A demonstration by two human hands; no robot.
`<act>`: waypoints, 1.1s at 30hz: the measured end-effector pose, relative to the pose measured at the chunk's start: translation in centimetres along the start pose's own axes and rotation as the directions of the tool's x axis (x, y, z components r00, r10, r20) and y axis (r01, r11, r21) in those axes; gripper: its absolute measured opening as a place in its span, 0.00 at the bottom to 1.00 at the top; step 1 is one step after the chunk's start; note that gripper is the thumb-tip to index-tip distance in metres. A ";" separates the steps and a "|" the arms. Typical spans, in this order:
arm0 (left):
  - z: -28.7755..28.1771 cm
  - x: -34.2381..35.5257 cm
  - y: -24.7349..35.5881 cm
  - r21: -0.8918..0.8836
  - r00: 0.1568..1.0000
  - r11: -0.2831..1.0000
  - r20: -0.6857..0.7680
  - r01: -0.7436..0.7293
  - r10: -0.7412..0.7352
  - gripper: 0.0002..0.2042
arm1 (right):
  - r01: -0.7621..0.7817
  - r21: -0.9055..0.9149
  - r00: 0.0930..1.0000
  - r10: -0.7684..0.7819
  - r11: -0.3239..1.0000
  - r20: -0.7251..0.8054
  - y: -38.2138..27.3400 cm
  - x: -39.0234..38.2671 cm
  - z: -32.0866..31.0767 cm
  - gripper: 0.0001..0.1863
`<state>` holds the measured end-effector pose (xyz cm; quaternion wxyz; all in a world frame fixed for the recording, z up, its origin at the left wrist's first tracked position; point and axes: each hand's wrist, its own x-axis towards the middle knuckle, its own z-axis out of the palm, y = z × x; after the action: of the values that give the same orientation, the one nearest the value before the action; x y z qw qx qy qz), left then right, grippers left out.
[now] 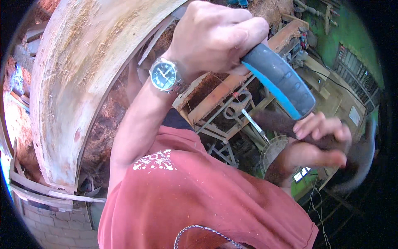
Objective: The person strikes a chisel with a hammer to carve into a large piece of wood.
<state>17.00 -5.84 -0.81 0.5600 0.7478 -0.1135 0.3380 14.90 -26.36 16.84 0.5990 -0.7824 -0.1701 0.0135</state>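
Observation:
My left hand [219,39], with a wristwatch [164,76] at its wrist, is raised at the top middle. Its fingers are closed round a thick black and blue grip [284,81] that sticks out toward the right; whatever the grip belongs to is hidden. Lower right, my right hand [306,154] is smeared by motion. Its fingers and thumb curl round a dark brown bar [271,121] whose kind I cannot make out. A blurred grey curved shape [367,159] shows beyond that hand; whether it joins the bar I cannot tell. The grip's end is close above the right fingers.
A large curved wooden panel [78,83], dusted with wood shavings, fills the upper left. Wooden beams and frames [217,99] stand behind my hands. A round wire guard [274,151] is near my right wrist. Planks [58,195] lie lower left; a green wall [358,25] is upper right.

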 end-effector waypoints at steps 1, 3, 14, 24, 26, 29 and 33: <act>0.2 0.0 0.1 -0.045 0.999 0.999 0.041 -0.011 0.013 0.12 | 0.147 0.022 0.989 -0.147 0.989 0.001 0.5 -0.4 0.7 0.32; 1.1 0.2 0.4 -0.067 0.993 0.997 -0.118 0.023 -0.030 0.12 | 0.056 -0.378 0.980 0.022 0.924 0.199 1.4 -1.7 1.2 0.21; 3.1 0.5 0.6 -0.069 0.997 0.994 0.017 -0.080 0.081 0.07 | -0.183 -0.320 0.981 0.154 0.930 -0.117 0.2 -0.7 0.8 0.35; 3.4 2.6 -1.9 -0.119 1.000 0.993 0.007 -0.014 0.015 0.14 | -0.259 -0.299 0.964 0.226 0.918 -0.139 1.9 -0.8 -1.1 0.33; 3.2 2.7 -2.1 -0.124 1.000 0.992 0.008 0.004 -0.003 0.14 | -0.218 -0.325 0.975 0.191 0.920 -0.116 1.7 -0.5 -1.3 0.33; 2.7 3.4 -2.2 -0.100 0.999 0.994 0.020 0.049 -0.047 0.15 | -0.076 -0.098 0.993 0.066 0.992 -0.100 -0.2 1.6 -2.1 0.33; 3.2 3.4 -2.5 -0.149 0.999 0.988 0.015 0.043 -0.041 0.15 | 0.209 0.134 0.969 -0.187 0.969 -0.159 -1.1 3.7 -0.6 0.35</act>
<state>22.12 -7.22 -1.05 0.6207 0.7081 -0.1260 0.3122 18.22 -25.58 18.75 0.6650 -0.7132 -0.2020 -0.0909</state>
